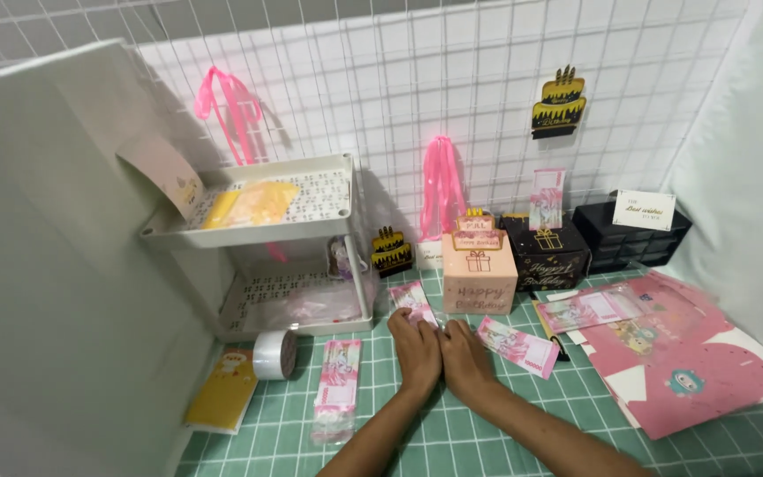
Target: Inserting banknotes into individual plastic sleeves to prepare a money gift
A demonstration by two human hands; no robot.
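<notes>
My left hand (pixel 416 353) and my right hand (pixel 464 359) rest side by side on the green cutting mat (pixel 452 433). The fingers of both pinch the near end of a pink banknote (pixel 413 302) that lies on the mat and points toward a pink gift box (pixel 479 274). A second pink banknote (pixel 517 346) lies just right of my right hand. Left of my left hand is a bundle of pink banknotes in clear wrap (pixel 337 389).
A white two-tier shelf (pixel 258 231) stands back left, with a tape roll (pixel 274 354) and a yellow card (pixel 222 399) in front. A black gift box (pixel 546 252), black drawers (pixel 634 237) and flat pink printed cardboard (pixel 682 362) sit right. Pink ribbons hang on the wire grid (pixel 487 106).
</notes>
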